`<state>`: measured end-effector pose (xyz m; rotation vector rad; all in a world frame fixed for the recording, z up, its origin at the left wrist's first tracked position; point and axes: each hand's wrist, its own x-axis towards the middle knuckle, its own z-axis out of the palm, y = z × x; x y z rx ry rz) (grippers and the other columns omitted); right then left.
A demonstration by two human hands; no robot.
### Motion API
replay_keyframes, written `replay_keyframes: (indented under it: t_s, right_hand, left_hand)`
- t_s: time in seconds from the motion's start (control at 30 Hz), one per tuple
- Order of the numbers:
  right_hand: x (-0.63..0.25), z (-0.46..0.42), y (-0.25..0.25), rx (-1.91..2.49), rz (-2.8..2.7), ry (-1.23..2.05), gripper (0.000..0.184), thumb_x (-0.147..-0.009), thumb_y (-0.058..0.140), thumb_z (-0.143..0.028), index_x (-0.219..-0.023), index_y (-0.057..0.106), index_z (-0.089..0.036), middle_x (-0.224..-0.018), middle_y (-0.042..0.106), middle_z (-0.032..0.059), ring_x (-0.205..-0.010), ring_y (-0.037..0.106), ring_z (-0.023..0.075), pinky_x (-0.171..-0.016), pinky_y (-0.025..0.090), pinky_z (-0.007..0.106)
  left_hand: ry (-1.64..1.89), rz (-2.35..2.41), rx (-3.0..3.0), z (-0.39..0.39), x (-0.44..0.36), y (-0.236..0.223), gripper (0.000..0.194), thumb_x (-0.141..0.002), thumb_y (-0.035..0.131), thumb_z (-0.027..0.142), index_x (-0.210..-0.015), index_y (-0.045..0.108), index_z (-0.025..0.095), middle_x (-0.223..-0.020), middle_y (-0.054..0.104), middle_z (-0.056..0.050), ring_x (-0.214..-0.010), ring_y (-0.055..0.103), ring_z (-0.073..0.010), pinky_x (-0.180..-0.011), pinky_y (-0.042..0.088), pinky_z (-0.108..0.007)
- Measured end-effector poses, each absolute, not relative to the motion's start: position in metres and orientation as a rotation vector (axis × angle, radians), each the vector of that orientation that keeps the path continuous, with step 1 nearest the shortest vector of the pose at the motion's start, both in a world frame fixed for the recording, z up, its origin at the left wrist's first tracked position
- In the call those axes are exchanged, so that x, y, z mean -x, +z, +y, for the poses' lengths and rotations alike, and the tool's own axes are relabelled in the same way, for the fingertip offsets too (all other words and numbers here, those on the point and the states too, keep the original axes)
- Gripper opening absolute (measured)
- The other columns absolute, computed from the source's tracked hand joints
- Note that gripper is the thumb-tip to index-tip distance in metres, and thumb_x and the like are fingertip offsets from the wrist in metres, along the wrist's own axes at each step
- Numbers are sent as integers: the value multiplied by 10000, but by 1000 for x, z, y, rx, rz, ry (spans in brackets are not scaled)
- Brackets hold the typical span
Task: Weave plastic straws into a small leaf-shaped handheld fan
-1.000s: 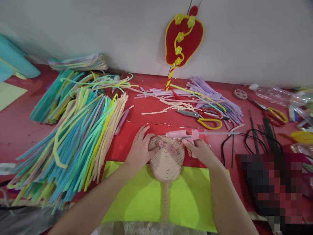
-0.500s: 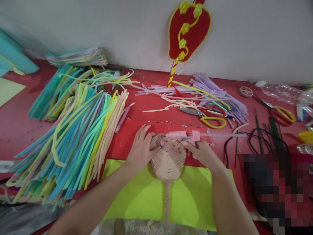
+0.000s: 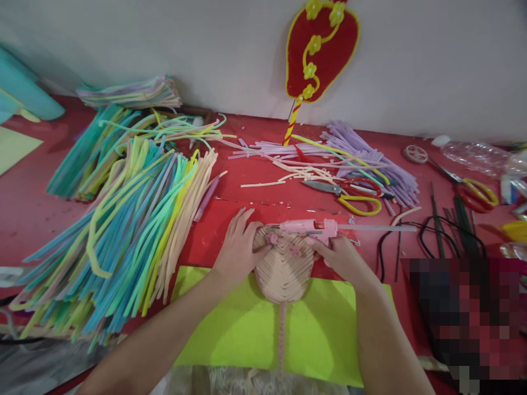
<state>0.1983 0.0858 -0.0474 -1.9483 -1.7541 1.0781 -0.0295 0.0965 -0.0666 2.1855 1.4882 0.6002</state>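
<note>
A pale beige hand fan point(image 3: 283, 280), with a ribbed chevron face and a wrapped handle, lies on a lime-green sheet point(image 3: 222, 329). Small pink flowers point(image 3: 272, 239) sit on its upper part. My left hand point(image 3: 239, 247) grips the fan's upper left edge, thumb on the front face, with some fingers extended beyond it. In my right hand point(image 3: 343, 260) is a pink glue gun point(image 3: 302, 226), held sideways across the fan's top edge. Its nozzle points left toward my left hand, and a long clear glue stick point(image 3: 379, 227) sticks out of its back end.
Bundles of coloured pipe cleaners point(image 3: 123, 230) cover the left of the red table. Purple stems point(image 3: 362, 153), scissors point(image 3: 349, 192) and a red fan point(image 3: 323, 52) are behind my hands. More scissors point(image 3: 469, 186), black cord point(image 3: 420, 241) and a plastic bottle point(image 3: 477, 156) lie right.
The camera view has shifted very slightly. Both hands, the fan and the glue gun stay in nearly the same places with the same grips.
</note>
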Motion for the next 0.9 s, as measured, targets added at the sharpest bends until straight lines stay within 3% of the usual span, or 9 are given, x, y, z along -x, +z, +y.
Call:
replay_keyframes:
  t_s: [0.3,0.53,0.9]
  right_hand:
    - [-198,86,-45,1943,-1795,1054,370,-763,453,-515,-619,522,-182,-509,523,-7,-461,458,123,-458,355,241]
    - [-201,80,-49,1865,-2013,706,338,-761,487,-522,-656,510,-201,-580,537,17,-531,488,150,-498,364,261]
    - [-201,74,-22,1649,-2457,567,216,-846,402,-345,-716,493,-198,-691,507,12,-566,497,122,-497,325,225]
  left_hand:
    - [597,1492,-2185,96,29,-67,337,-759,557,346,-1056,477,208,-1339,343,-93,-1308,226,-266,-1055,270,-477]
    - [577,1494,-2148,97,29,-65,337,-744,575,327,-1048,485,215,-1343,339,-90,-1306,229,-271,-1052,269,-489]
    - [558,1507,-2101,97,28,-63,305,-747,567,299,-1032,491,218,-1338,355,-84,-1306,228,-256,-1063,260,-476]
